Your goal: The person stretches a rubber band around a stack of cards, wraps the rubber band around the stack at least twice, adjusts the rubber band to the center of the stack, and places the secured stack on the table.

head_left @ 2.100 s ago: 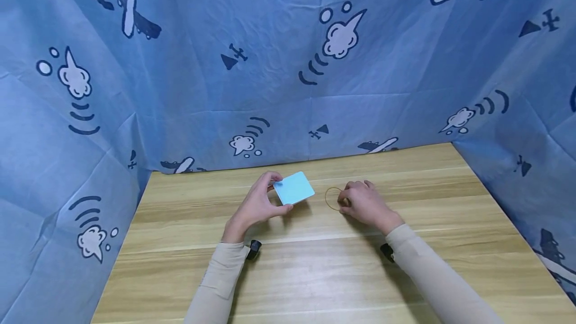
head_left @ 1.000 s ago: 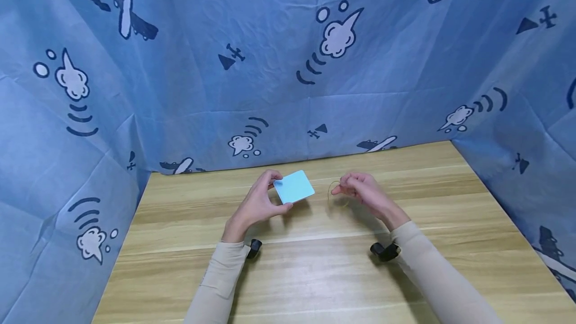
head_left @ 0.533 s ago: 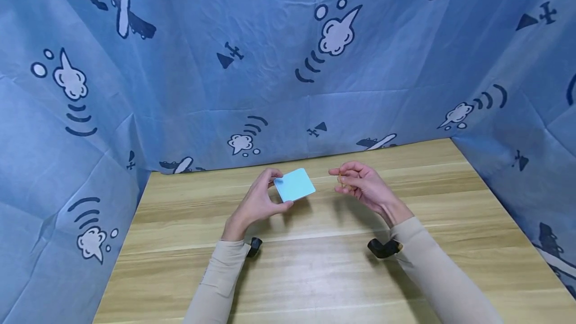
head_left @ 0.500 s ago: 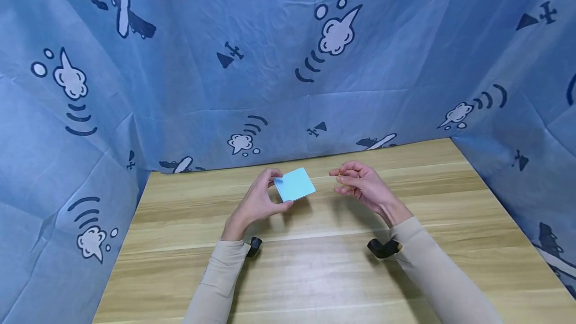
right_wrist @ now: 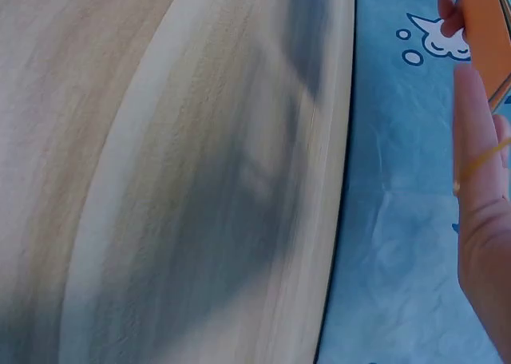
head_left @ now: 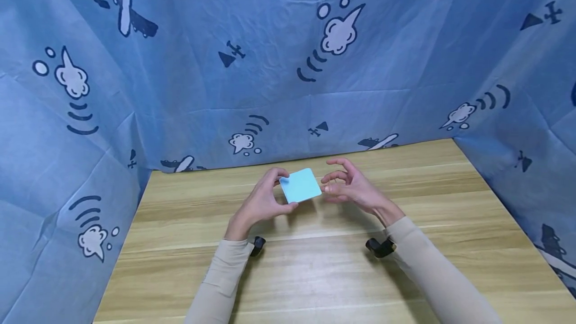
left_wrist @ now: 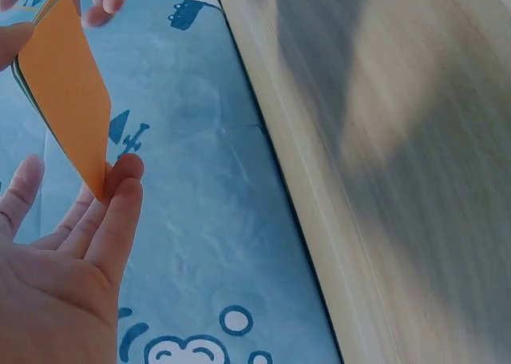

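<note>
A small stack of coloured cards (head_left: 300, 185) with rounded corners is light blue on top. Its underside shows orange in the left wrist view, and thin green edges lie between. My left hand (head_left: 261, 206) grips this stack along its left side, fingers at the far edge and thumb at the near one, holding it tilted above the table. Close to the stack's right edge is my right hand (head_left: 355, 189), fingers spread and bent. A thin yellow rubber band (right_wrist: 483, 163) runs across its fingers; the rest of the loop is mostly hidden.
The wooden table (head_left: 310, 274) extends under both forearms. Blue cloth (head_left: 270, 74) printed with planes and clouds hangs behind it and along both sides. A black wrist camera (head_left: 380, 248) sits at the right wrist, another black camera (head_left: 258, 246) at the left.
My right hand has picked the rubber band up from the table, spread its fingers with the band on them, and moved left to the cards. The left hand and cards have shifted slightly right.
</note>
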The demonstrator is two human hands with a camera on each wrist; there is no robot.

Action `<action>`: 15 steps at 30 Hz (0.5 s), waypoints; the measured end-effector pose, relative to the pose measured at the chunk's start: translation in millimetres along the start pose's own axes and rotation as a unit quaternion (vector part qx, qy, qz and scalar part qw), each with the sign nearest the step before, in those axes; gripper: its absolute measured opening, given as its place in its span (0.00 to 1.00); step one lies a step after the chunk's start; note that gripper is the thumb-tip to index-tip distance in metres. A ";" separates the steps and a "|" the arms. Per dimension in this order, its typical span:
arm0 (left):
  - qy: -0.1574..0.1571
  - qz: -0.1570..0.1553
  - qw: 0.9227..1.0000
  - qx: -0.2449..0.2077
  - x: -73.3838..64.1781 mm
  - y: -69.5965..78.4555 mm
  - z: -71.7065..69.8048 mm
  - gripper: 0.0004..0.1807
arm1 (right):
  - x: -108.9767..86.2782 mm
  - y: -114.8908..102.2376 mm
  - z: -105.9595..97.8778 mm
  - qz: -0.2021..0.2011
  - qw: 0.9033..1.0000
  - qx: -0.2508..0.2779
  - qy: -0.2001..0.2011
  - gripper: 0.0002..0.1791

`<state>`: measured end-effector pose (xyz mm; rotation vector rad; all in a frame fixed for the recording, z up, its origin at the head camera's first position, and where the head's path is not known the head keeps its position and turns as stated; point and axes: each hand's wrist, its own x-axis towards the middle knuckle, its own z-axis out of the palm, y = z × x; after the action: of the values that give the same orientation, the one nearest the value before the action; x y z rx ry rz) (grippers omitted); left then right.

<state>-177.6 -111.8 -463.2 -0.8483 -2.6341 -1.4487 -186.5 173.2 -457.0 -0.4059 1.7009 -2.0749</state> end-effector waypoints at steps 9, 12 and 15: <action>-0.039 0.025 0.999 -0.007 4.3 8.3 5.7 0.39 | 11.7 -3.2 4.7 0.026 0.999 -0.033 -0.001 0.45; -0.051 0.026 0.998 -0.005 4.8 10.9 7.3 0.39 | 15.4 -3.5 5.1 0.042 0.998 -0.054 0.001 0.45; -0.060 0.040 0.997 -0.008 5.4 13.2 8.4 0.38 | 18.9 -3.4 6.8 0.054 0.997 -0.060 -0.009 0.45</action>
<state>-174.0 -97.1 -456.3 -1.0614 -2.6398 -1.4441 -200.0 158.6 -453.1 -0.3609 1.8003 -1.8946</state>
